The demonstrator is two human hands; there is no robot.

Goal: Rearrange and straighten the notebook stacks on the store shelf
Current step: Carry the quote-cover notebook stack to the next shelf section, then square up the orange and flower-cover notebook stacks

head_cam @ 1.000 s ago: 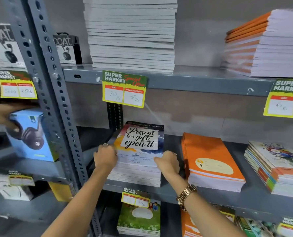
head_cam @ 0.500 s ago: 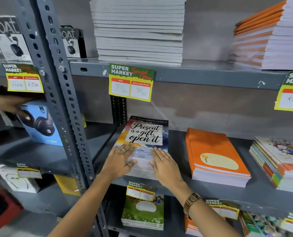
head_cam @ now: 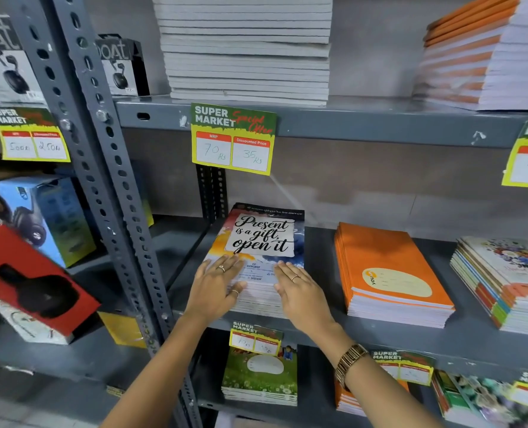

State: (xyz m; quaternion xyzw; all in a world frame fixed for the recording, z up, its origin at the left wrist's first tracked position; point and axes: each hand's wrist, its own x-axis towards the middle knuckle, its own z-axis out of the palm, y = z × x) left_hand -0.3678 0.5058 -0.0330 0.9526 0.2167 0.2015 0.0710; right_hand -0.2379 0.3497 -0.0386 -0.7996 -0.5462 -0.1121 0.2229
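Your left hand (head_cam: pixel 215 287) lies flat with its fingers spread on the near left part of the stack of notebooks whose top cover reads "Present is a gift, open it" (head_cam: pixel 261 242). Your right hand (head_cam: pixel 299 290) rests palm down on the near right part of the same stack, fingers stretched out and close together. Neither hand pinches anything. That stack sits on the grey metal middle shelf (head_cam: pixel 389 336), close to the perforated grey upright post (head_cam: pixel 114 186) on its left. Just to the right on the same shelf lies a stack of orange-covered notebooks (head_cam: pixel 389 273), apart from the first, and further right a stack of flower-printed notebooks (head_cam: pixel 503 279). Above, a tall pile of white-edged notebooks (head_cam: pixel 245 47) stands on the upper shelf, over a yellow and green price tag (head_cam: pixel 233 139). At the far left edge, someone else's hand, only partly in view, is at a blue headphone box (head_cam: pixel 45 217).
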